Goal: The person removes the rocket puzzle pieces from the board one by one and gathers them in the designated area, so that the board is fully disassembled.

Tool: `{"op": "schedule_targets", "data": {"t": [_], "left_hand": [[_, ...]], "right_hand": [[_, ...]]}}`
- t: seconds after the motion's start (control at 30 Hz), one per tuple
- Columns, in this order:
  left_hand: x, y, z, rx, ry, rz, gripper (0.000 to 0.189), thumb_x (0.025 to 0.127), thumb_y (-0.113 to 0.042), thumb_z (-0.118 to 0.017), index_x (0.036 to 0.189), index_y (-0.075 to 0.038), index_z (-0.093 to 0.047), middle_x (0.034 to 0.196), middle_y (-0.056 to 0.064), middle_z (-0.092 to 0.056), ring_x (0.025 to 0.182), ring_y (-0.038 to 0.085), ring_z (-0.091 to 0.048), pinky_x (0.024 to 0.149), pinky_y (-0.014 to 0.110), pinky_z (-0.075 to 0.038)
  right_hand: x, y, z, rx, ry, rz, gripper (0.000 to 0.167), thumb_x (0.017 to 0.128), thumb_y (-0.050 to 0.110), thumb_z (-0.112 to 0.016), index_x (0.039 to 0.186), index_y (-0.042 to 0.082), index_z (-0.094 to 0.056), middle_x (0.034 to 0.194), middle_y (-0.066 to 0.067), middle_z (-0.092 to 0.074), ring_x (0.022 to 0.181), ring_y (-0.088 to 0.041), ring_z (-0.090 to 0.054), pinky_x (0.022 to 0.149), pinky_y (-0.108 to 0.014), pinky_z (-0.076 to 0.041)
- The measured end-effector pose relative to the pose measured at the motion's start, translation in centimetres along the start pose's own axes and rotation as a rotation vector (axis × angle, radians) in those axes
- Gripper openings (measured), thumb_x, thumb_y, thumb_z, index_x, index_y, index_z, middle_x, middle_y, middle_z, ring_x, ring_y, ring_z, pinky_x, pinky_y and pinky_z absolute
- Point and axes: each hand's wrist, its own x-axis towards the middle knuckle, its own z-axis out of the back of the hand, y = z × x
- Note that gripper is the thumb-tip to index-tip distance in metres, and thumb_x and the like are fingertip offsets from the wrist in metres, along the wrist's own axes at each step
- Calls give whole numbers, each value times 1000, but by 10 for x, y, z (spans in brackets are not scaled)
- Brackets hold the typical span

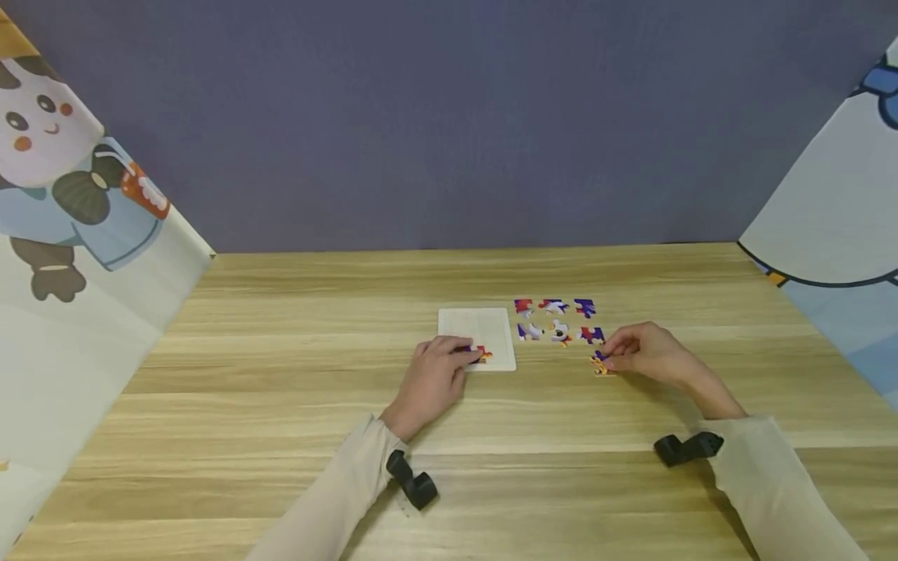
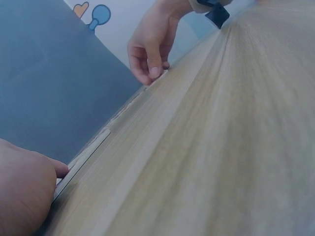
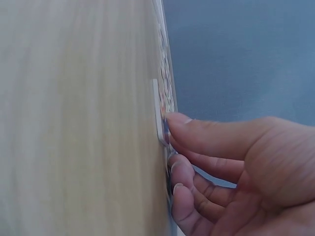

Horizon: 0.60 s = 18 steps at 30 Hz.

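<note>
My left hand [image 1: 435,378] lies at the lower left of a pale square puzzle tray [image 1: 475,323], its fingertips touching a purple, red and yellow jigsaw piece [image 1: 486,355] inside the rim. Part of that piece is hidden under the fingers. Right of the tray, my right hand [image 1: 648,356] pinches another jigsaw piece [image 1: 599,363], purple and yellow with a pale edge, between thumb and forefinger. In the right wrist view the thumb lies against this piece [image 3: 159,115], seen nearly edge-on, and the other fingers curl below.
Several loose jigsaw pieces lie in two rows right of the tray, among them one with a white bird's head [image 1: 560,331] and a purple-red one [image 1: 592,335] close to my right fingertips. The wooden table [image 1: 337,304] ends at a dark blue back panel [image 1: 449,140].
</note>
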Motion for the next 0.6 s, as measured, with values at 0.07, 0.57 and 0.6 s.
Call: {"op": "schedule_targets", "data": {"t": [0.07,0.57,0.6], "left_hand": [[0,0,0,0,3,1,33,87,-3,-58,116,-14,-70,126,6,-63,118,24,-56,97,45,-42],[0,0,1,14,12,4,35,87,-3,-57,117,-17,-69,126,5,-63,117,22,-56,97,44,-42],[0,0,1,15,10,4,35,87,-3,-57,117,-17,-69,126,4,-63,117,22,-56,97,44,-42]], "right_hand": [[0,1,1,-11,-9,5,16,81,8,-71,94,-1,-68,81,-5,-64,70,-10,-54,60,-22,-46],[3,22,-4,-58,-22,52,12,84,11,-70,92,2,-67,81,-4,-62,73,-13,-53,60,-22,-45],[4,24,-5,-62,-23,62,12,84,11,-70,92,3,-67,81,-3,-62,73,-13,-53,60,-22,-45]]}}
